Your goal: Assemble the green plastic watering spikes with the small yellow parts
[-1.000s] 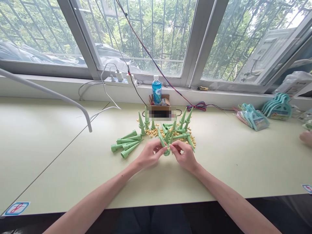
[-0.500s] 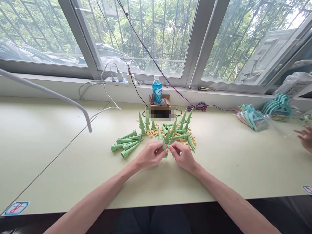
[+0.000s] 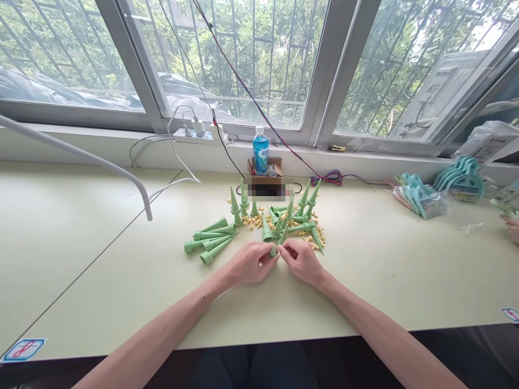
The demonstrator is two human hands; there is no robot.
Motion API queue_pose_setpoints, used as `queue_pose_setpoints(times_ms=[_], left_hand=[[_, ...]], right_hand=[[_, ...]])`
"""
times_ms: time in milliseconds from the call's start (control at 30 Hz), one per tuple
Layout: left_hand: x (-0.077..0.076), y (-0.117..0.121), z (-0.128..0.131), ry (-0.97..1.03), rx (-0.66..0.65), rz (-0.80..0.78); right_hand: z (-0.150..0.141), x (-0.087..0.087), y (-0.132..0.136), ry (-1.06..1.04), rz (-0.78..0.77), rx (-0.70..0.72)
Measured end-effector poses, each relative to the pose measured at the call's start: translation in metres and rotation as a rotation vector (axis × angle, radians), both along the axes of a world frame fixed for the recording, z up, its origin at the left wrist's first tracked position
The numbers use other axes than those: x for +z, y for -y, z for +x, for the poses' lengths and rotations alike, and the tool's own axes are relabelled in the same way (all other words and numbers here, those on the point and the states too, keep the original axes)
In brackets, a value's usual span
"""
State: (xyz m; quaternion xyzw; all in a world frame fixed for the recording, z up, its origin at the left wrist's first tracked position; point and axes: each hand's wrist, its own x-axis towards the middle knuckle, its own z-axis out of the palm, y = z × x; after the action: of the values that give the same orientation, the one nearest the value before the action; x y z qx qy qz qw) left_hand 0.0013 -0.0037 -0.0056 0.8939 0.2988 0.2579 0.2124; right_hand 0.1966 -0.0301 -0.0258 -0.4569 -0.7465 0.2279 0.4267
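My left hand (image 3: 252, 261) is closed around a green plastic spike (image 3: 273, 251); only its pointed end shows between thumb and fingers. Fingertips of my right hand (image 3: 300, 259) are pinched together right beside that spike, and whatever they hold is hidden. Just beyond both hands, several green spikes with collars stand upright, one of them a short wide cone (image 3: 267, 231). Small yellow plastic fittings (image 3: 254, 222) lie scattered among them. Left of the cluster, a group of loose green spikes (image 3: 214, 242) lies on its side.
Behind the parts, a blue-liquid bottle (image 3: 260, 151) stands at a small cardboard box (image 3: 265, 179). A white bent tube (image 3: 121, 165) reaches in from the left. Bagged teal plastic pieces (image 3: 421, 197) lie at right, near another person's hand (image 3: 511, 227). Cables (image 3: 330, 177) trail along the back.
The spike in my left hand has dropped lower and shows less of its length. My right hand stays close beside it. The other person's hand has drawn back toward the right edge.
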Motion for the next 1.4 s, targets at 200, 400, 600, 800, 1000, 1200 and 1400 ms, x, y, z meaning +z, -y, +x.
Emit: queue_pose_setpoints(times_ms=[200,400,600,800,1000,1200,1400], left_hand=[[0.0,-0.003,0.0,-0.045,0.01,-0.054],[0.005,-0.004,0.0,0.025,-0.012,-0.179],[0.009,-0.01,-0.004,0.107,-0.031,-0.364],[0.008,-0.016,-0.007,0.175,-0.025,-0.478],[0.009,-0.018,-0.008,0.227,-0.044,-0.584],[0.009,-0.018,-0.008,0.217,-0.061,-0.606],[0.007,-0.017,-0.009,0.189,-0.064,-0.554]], right_hand=[[-0.001,-0.001,-0.001,0.002,-0.034,-0.006],[0.0,0.003,0.002,0.009,-0.018,0.002],[0.003,0.004,0.004,0.054,0.037,0.055],[0.007,0.007,0.004,0.058,0.062,0.094],[0.009,0.004,0.001,0.033,0.062,0.115],[0.009,0.006,0.001,-0.002,0.031,0.138],[0.008,0.006,0.001,0.001,0.022,0.155]])
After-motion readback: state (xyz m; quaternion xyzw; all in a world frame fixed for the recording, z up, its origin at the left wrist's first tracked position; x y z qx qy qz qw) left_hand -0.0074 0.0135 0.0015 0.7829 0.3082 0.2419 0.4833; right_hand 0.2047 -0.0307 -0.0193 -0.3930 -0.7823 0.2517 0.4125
